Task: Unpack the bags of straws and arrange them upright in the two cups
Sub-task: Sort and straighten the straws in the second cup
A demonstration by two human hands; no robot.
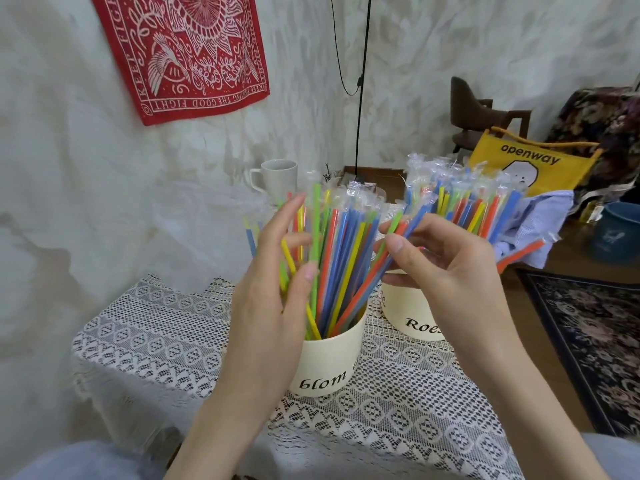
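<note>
Two cream cups stand on a lace-covered table. The near cup, lettered "blom", holds many wrapped straws in green, blue, yellow and orange, standing upright and fanned out. My left hand presses against the left side of that bunch, thumb and fingers around a few straws. The far cup, lettered "Roe", is half hidden behind my right hand. It also holds a bunch of straws. My right hand pinches an orange and a blue straw that lean between the two bunches.
A white mug stands at the back by the wall. A yellow "openway" bag, striped blue cloth and a blue bucket sit to the right. A dark patterned rug covers the floor. The lace cloth drapes over the table edges.
</note>
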